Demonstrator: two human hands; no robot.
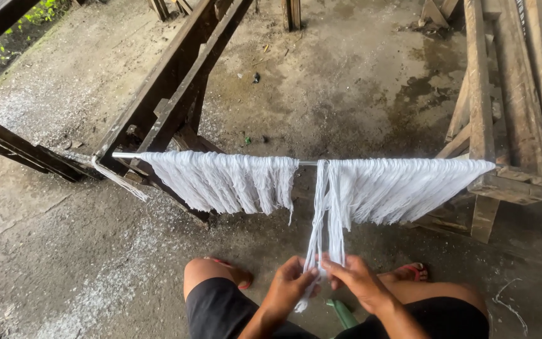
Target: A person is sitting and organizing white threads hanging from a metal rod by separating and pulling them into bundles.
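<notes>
At the bottom centre of the frame, the left hand [288,284] and right hand [357,280] both pinch a hanging bundle of white threads [327,213], pulled down from a metal rod [308,162] at mid-frame. The threads look light, soft and easily tangled, best gripped near their lower ends. More white yarn [221,182] drapes the rod between wooden frames [170,94] on concrete floor [64,263].

Stained, damp concrete floor [359,81] under daylight, with dark wooden frames [177,94] left and weathered timber beams [481,88] right.
</notes>
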